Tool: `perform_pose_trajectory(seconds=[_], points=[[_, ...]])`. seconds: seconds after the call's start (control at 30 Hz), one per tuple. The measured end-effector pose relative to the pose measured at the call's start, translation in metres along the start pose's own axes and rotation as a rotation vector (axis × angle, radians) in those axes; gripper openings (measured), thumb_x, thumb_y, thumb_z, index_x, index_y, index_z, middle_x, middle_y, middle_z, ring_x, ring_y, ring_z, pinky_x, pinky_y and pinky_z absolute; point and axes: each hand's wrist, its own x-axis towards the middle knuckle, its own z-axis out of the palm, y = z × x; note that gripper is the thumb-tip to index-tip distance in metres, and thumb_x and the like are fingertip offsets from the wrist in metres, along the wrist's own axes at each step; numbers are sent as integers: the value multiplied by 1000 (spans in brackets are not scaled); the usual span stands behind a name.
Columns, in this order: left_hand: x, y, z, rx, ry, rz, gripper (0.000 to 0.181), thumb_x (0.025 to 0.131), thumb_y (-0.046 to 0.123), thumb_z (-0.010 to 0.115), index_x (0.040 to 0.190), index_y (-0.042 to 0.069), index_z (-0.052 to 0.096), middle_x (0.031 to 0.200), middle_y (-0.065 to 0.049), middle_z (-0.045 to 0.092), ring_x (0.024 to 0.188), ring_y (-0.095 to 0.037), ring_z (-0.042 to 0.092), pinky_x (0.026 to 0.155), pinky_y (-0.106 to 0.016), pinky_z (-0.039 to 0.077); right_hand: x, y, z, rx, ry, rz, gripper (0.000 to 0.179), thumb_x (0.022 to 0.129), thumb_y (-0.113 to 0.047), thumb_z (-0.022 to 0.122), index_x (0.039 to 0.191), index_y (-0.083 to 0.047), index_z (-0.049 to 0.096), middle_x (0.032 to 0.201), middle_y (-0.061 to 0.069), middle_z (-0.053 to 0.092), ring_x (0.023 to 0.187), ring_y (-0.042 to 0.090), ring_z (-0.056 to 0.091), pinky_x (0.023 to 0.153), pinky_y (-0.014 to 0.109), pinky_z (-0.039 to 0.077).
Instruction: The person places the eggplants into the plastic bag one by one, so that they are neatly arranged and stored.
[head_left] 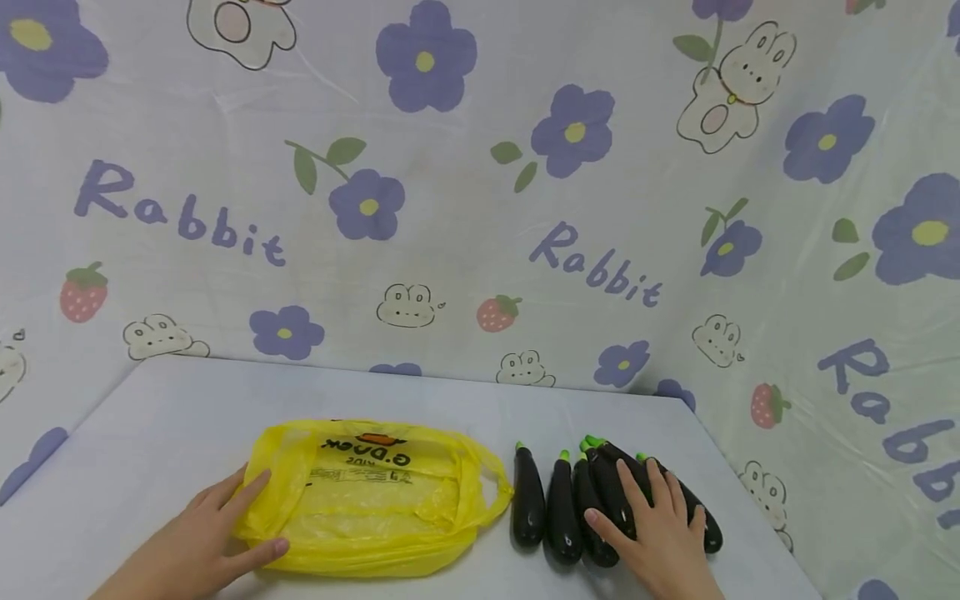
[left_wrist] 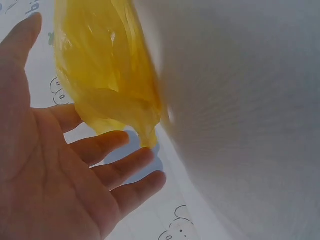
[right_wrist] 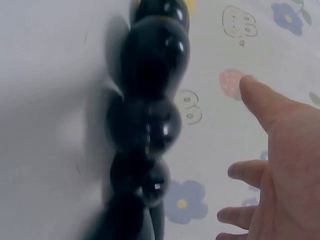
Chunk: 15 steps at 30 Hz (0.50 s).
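A yellow plastic bag (head_left: 375,500) with dark print lies flattened on the table, its handle loop pointing right. My left hand (head_left: 198,533) is at the bag's left end, fingers spread and the thumb near its front edge. In the left wrist view the palm (left_wrist: 55,165) faces the bag (left_wrist: 105,60) with fingers extended. Several dark eggplants (head_left: 528,500) with green stems lie in a row right of the bag. Over the right-hand ones my right hand (head_left: 667,542) spreads its fingers. From the right wrist, the eggplants' rounded ends (right_wrist: 145,125) show beside the hand (right_wrist: 295,165), thumb stretched out.
The white table (head_left: 202,400) reaches back to a hanging cloth (head_left: 450,208) printed with flowers, rabbits and strawberries. That cloth also runs along the right side of the table.
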Motion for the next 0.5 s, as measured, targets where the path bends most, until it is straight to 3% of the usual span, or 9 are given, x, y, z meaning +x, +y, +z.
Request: perform_pose_trajectory(seconds=[0.13,0.3,0.4,0.5], points=[[-1,0,-1,-29,-38,-33,104,82,79,50,152,3,34,148,-36,29,127,-56,37,88,-71,44,-2,14,-9,13,44,-26,98,87,-75,50,154,-7,29,153,34,14,136,58,10,95,84,8],[-1,-7,0,-67,-48,-33,98,86,72,54,151,0,35,145,-38,32,124,-57,39,86,-72,44,2,37,-21,34,152,-119,76,93,-54,61,143,1,47,143,39,32,126,60,32,93,78,30],[-1,-11,1,-113,-68,-29,94,89,66,58,149,-1,35,141,-38,37,123,-56,41,88,-71,43,7,58,-31,104,133,-122,68,95,-49,62,137,4,53,140,40,36,123,59,36,93,75,35],[2,-13,2,-168,-101,-46,91,89,62,60,149,-3,36,138,-36,42,122,-53,44,92,-70,42,14,81,-41,189,60,-65,69,95,-51,60,137,3,53,142,38,35,127,57,33,96,75,33]])
